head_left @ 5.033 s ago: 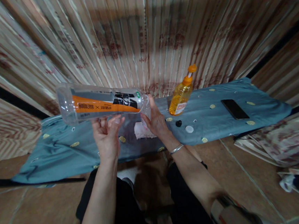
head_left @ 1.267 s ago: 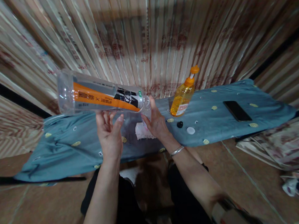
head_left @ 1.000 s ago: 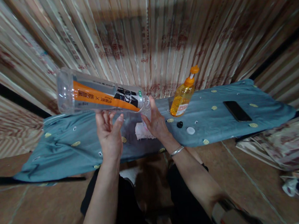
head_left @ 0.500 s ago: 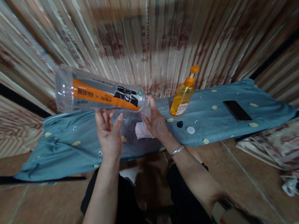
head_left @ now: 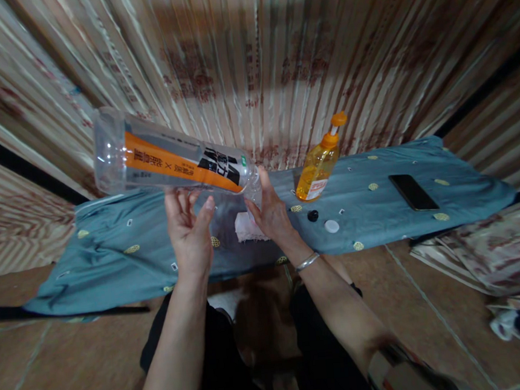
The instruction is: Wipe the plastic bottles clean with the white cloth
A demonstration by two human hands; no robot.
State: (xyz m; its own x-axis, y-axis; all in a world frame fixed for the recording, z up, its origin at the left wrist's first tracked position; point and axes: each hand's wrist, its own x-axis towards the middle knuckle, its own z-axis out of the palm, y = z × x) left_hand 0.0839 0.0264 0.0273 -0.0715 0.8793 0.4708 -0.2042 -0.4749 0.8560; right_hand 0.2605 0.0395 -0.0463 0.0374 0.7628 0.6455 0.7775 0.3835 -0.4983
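A large clear plastic bottle with an orange and black label is held tilted above the cloth, its base to the upper left and its neck to the lower right. My left hand supports it from below, fingers curled behind its underside and the thumb apart. Around the neck end, my right hand grips with thumb and fingers. Something clear shows just below the neck, partly hidden by those fingers; I cannot make out what. A folded pale pink cloth lies beneath the right hand.
On the blue-green cloth-covered bench stands a yellow pump bottle. Before it lie a small black cap and a white cap. A dark phone rests at the right. A striped curtain hangs behind.
The bottle's base end has risen slightly and shifted a little to the left. Both hands stay nearly where they were, still on the bottle.
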